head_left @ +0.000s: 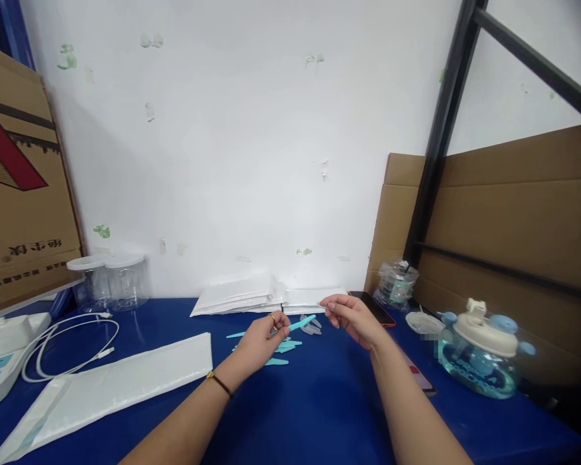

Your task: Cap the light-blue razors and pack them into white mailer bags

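Observation:
Between the thumb and fingers of my left hand [266, 336] is a slim turquoise plastic stick [302, 322], shaped like an eyebrow razor, tilted up to the right. Several more turquoise sticks [285, 347] lie in a loose pile on the blue table, just behind and below that hand. Small clear plastic pieces [312, 325] rest beyond the held stick, between the two hands. My right hand [351, 316] is pinched closed at the fingertips, a little above the table. Whatever it holds, perhaps something small and clear, I cannot make out.
White mailer bags [237, 294] are stacked against the wall; another white mailer [126, 381] lies at left. Also around are lidded clear jars [127, 284], a white cable [72, 320], a power strip [10, 349], phones [375, 309] and a teal water bottle [481, 355].

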{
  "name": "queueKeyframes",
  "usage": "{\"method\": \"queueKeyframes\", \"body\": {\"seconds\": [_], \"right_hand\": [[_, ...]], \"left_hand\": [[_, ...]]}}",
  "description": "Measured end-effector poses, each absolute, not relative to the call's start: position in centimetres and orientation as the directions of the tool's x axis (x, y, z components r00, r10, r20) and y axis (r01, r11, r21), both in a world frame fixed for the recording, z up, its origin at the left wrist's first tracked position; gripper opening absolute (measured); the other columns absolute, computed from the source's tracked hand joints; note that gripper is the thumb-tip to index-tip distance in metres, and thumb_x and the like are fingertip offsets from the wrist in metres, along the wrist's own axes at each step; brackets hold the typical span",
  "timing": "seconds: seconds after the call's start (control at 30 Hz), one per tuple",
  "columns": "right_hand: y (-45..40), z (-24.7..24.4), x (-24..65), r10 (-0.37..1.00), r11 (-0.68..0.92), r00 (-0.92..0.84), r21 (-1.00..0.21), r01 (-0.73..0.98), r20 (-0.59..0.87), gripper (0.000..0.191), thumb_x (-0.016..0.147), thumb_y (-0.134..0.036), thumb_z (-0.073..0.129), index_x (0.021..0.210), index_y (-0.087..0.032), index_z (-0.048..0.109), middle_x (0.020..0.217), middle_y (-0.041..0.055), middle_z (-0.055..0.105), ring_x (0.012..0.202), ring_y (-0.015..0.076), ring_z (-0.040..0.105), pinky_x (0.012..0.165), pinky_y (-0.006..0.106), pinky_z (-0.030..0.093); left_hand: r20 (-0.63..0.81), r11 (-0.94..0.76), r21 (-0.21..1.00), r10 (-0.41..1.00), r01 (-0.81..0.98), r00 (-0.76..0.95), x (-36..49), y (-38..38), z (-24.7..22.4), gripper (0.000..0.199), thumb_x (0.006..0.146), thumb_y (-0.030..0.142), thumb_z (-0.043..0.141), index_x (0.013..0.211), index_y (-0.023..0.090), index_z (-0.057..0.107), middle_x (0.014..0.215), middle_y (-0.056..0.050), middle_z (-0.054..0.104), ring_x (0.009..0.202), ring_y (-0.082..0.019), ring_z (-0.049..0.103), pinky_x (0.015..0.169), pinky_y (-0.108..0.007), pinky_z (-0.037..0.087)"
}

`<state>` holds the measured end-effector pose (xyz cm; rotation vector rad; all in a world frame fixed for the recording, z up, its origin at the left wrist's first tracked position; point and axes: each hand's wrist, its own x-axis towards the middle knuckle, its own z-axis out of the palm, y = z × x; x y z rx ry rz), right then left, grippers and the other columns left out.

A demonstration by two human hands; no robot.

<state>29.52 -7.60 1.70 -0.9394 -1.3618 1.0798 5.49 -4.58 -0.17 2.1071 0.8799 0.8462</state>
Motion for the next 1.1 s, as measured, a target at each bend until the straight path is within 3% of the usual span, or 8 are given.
{"method": "queueKeyframes", "body": {"seconds": [0.13, 0.4, 0.9, 1.1], "right_hand": [[-7.7, 1.6, 29.0, 0.933, 0.349, -0.108, -0.936, 0.041, 0.344, 0.029, 0.071, -0.037, 0.070, 0.091, -0.018, 0.062, 0.069, -0.0008, 0.058, 0.054, 0.0097, 0.050, 0.053, 0.023, 0.040], [-7.4, 1.2, 28.3, 0.929, 0.363, -0.148, -0.911, 0.194, 0.339, 0.028, 0.070, -0.040, 0.069, 0.085, -0.017, 0.064, 0.064, -0.0010, 0.059, 0.054, 0.0106, 0.052, 0.055, 0.024, 0.042], [-6.7, -0.4, 26.5, 0.921, 0.299, -0.326, -0.922, 0.245, 0.212, 0.026, 0.071, -0.038, 0.070, 0.084, -0.015, 0.069, 0.062, -0.0002, 0.061, 0.052, 0.0105, 0.054, 0.051, 0.021, 0.040], [-6.7, 0.0, 27.6, 0.913, 0.349, -0.287, -0.918, 0.186, 0.289, 0.025, 0.072, -0.037, 0.070, 0.085, -0.016, 0.069, 0.063, 0.0004, 0.063, 0.054, 0.0108, 0.055, 0.055, 0.023, 0.044]], "left_hand": [[0.315, -0.542, 0.764, 0.787, 0.349, 0.531, 4.2, -4.1, 0.2, 0.023, 0.082, 0.041, 0.047, 0.085, 0.019, 0.055, 0.073, 0.001, 0.055, 0.064, -0.012, 0.047, 0.060, -0.022, 0.037], [0.329, -0.566, 0.732, 0.781, 0.380, 0.530, 3.8, -3.7, 0.4, 0.024, 0.081, 0.041, 0.049, 0.083, 0.019, 0.058, 0.074, 0.000, 0.059, 0.070, -0.015, 0.051, 0.066, -0.025, 0.038], [0.279, -0.575, 0.660, 0.785, 0.483, 0.553, 3.8, -3.5, -0.6, 0.020, 0.078, 0.034, 0.051, 0.084, 0.020, 0.063, 0.076, 0.001, 0.063, 0.068, -0.015, 0.052, 0.059, -0.023, 0.034], [0.248, -0.532, 0.750, 0.777, 0.393, 0.579, 3.6, -3.1, -0.4, 0.023, 0.078, 0.038, 0.051, 0.084, 0.018, 0.062, 0.075, 0.000, 0.063, 0.067, -0.014, 0.052, 0.060, -0.023, 0.036]]}}
